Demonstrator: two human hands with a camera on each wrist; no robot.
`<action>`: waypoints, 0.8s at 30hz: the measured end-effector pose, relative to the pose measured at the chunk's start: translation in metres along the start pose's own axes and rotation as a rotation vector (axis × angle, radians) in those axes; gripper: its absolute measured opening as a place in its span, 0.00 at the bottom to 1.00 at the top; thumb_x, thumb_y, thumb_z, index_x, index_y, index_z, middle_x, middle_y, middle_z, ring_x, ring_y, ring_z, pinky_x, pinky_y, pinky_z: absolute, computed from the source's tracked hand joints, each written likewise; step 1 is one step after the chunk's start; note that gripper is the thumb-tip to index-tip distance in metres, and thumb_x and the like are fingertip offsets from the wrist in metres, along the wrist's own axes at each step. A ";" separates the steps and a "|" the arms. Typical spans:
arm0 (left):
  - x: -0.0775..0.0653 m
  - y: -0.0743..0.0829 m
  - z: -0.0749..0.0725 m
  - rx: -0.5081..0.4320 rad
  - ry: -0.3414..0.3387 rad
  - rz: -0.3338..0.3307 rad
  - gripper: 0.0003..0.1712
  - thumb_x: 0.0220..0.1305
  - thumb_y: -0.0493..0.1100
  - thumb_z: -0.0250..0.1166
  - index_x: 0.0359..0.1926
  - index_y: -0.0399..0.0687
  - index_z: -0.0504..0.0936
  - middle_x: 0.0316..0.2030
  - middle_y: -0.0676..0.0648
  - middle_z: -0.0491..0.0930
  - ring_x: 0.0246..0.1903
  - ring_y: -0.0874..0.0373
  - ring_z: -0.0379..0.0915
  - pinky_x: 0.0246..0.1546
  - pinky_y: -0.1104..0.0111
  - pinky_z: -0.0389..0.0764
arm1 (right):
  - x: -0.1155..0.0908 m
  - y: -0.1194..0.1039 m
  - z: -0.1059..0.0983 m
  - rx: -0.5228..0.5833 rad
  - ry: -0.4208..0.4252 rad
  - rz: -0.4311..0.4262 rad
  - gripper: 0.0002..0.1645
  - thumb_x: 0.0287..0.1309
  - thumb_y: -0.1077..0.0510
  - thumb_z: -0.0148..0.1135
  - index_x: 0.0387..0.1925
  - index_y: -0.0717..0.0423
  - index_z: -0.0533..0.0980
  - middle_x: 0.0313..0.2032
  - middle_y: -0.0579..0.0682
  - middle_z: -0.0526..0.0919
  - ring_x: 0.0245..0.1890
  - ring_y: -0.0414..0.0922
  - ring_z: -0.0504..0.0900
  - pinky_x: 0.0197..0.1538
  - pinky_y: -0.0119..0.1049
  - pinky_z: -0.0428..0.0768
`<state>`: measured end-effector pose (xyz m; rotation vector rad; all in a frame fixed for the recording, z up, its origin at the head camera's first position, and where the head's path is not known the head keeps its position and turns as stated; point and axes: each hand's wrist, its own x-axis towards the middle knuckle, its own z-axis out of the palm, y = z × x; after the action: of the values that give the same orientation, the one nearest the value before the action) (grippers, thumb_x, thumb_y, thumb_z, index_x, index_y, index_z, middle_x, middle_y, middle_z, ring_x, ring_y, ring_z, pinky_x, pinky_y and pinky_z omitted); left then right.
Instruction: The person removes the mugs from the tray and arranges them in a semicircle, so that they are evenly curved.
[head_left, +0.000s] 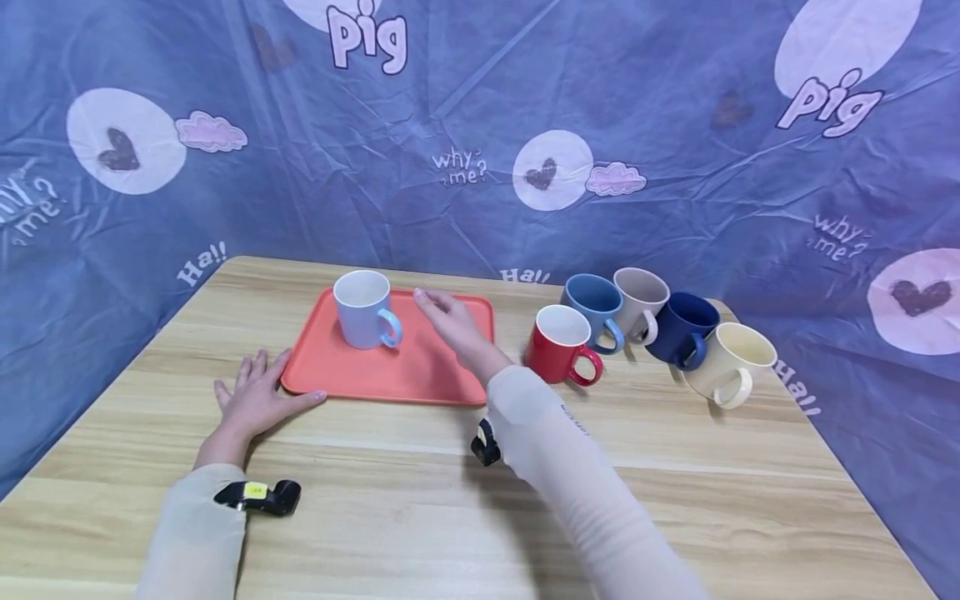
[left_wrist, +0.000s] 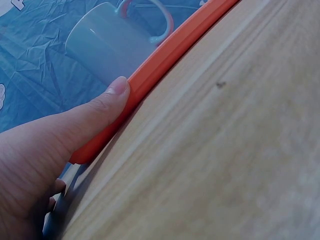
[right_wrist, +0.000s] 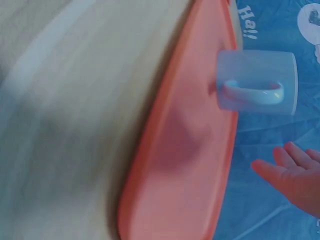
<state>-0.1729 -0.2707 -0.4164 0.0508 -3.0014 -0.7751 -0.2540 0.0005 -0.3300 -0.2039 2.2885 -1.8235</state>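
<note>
An orange tray lies on the wooden table, and a pale lilac mug with a light blue handle stands upright on its back left part. My left hand rests flat on the table at the tray's near left corner, thumb against the tray's rim. My right hand hovers open over the tray, just right of the mug, holding nothing. The right wrist view shows the mug, the tray and straight fingers.
To the right of the tray stand several mugs: red, blue, beige, navy and cream. A blue printed cloth hangs close behind the table. The table's front edge is near my arms.
</note>
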 end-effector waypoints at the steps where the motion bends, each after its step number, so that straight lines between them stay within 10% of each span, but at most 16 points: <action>1: 0.000 0.000 0.000 0.000 0.000 0.000 0.60 0.38 0.74 0.56 0.65 0.43 0.47 0.60 0.25 0.38 0.59 0.33 0.22 0.43 0.38 0.18 | 0.000 0.002 0.002 0.004 -0.013 0.009 0.35 0.53 0.38 0.50 0.57 0.54 0.64 0.55 0.49 0.68 0.56 0.45 0.63 0.55 0.40 0.61; 24: -0.001 0.002 0.000 -0.009 0.006 0.003 0.60 0.39 0.73 0.57 0.65 0.42 0.48 0.60 0.25 0.38 0.59 0.34 0.22 0.43 0.39 0.17 | 0.010 0.018 0.031 0.240 -0.149 0.120 0.40 0.56 0.36 0.42 0.63 0.57 0.53 0.55 0.55 0.67 0.56 0.49 0.62 0.58 0.46 0.56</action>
<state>-0.1716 -0.2686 -0.4156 0.0477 -2.9912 -0.7859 -0.2555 -0.0271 -0.3546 -0.1537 1.9211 -1.9300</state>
